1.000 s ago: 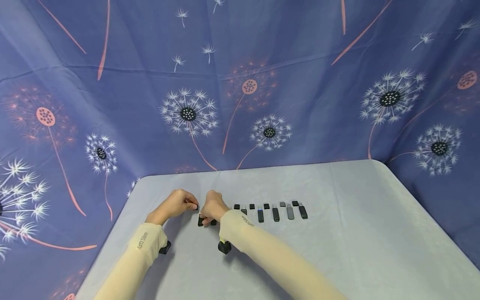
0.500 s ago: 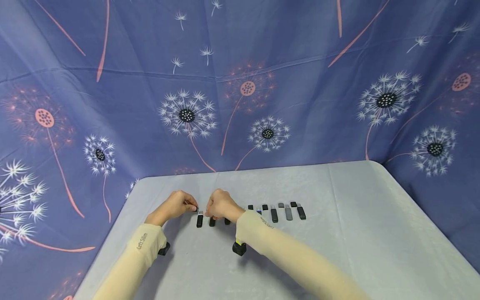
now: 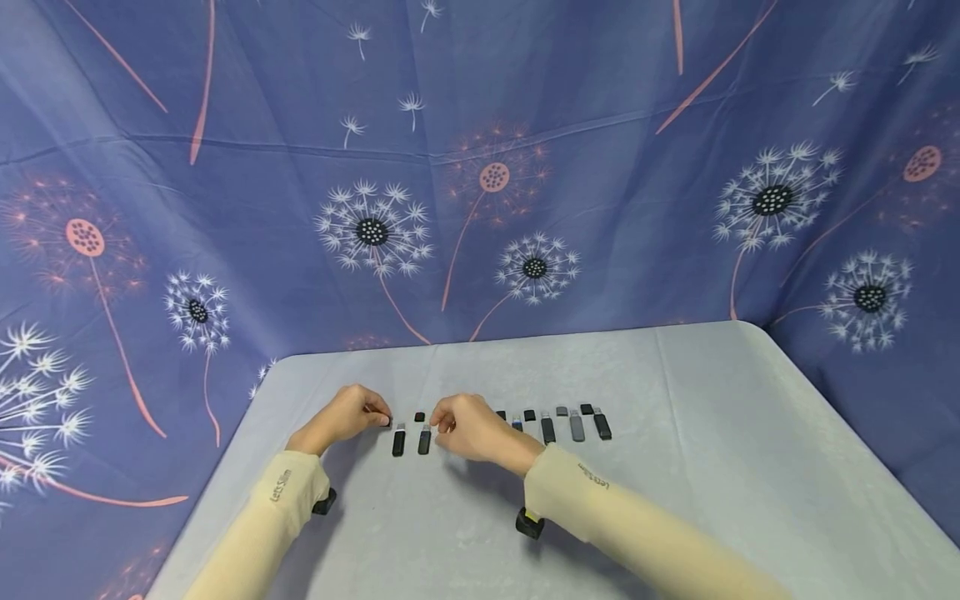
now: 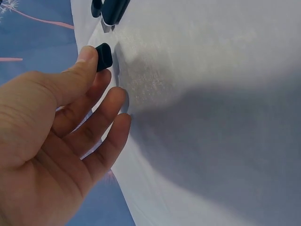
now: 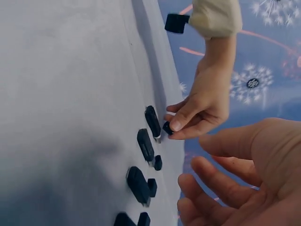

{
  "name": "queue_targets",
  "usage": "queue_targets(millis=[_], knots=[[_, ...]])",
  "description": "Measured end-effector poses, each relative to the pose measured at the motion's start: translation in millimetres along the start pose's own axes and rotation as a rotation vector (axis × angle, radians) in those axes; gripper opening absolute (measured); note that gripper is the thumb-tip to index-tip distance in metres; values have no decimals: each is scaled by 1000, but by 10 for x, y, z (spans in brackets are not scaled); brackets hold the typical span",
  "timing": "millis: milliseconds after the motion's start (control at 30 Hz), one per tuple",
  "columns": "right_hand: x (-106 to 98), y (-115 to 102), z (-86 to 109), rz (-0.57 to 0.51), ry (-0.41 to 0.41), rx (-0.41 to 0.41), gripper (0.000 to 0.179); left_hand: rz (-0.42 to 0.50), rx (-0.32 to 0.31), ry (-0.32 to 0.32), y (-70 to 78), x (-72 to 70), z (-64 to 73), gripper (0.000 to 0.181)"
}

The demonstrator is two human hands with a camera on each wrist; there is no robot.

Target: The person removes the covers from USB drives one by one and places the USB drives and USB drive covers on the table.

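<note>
My left hand [image 3: 351,415] pinches a small black USB stick cap [image 4: 104,56] between thumb and index finger, close over the table. Just to its right lies an uncapped black USB stick [image 3: 398,442], its metal plug pointing away from me. Beside that is a second black USB stick [image 3: 424,441], with a loose black cap [image 3: 420,417] behind its plug. My right hand [image 3: 471,429] hovers right of this second stick, its fingers loosely bent and holding nothing, as the right wrist view shows. It hides part of the row in the head view.
Further right along the row lie several uncapped USB sticks, among them a grey one [image 3: 577,427] and a black one [image 3: 602,425], with loose caps behind them. A pale cloth covers the table [image 3: 720,467]. Behind it hangs a blue dandelion-print curtain [image 3: 630,208].
My right hand has drawn away to the right from the leftmost stick, uncovering it, the second stick and its cap. My left hand stays nearly in place with its cap.
</note>
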State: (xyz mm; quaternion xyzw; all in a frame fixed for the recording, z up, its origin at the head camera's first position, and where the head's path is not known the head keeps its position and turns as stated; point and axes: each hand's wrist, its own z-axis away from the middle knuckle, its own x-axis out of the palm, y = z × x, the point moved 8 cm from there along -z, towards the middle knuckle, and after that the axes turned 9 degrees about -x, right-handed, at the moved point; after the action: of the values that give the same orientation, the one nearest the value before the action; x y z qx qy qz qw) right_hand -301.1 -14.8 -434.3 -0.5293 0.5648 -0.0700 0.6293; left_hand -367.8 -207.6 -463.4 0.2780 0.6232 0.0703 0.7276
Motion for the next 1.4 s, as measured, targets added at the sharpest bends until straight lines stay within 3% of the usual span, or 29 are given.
queue_targets(millis=[167, 400, 667, 933, 1167, 1400], knots=[[-153, -25, 313, 5, 47, -27, 16, 1, -1, 9, -21, 8, -3, 5], [-394, 144, 785, -35, 110, 33, 19, 8, 0, 3, -75, 52, -14, 4], [-669, 235, 1163, -102, 197, 84, 20, 19, 2, 21, -138, 87, -3, 6], [-880, 231, 1404, -91, 270, 111, 22, 7, 32, 98, -130, 101, 41, 9], [-987, 224, 1541, -52, 316, 212, 20, -44, 89, 194, -71, 90, 112, 11], [-969, 141, 1606, 34, 346, 180, 20, -45, 22, 252, -116, 85, 171, 17]])
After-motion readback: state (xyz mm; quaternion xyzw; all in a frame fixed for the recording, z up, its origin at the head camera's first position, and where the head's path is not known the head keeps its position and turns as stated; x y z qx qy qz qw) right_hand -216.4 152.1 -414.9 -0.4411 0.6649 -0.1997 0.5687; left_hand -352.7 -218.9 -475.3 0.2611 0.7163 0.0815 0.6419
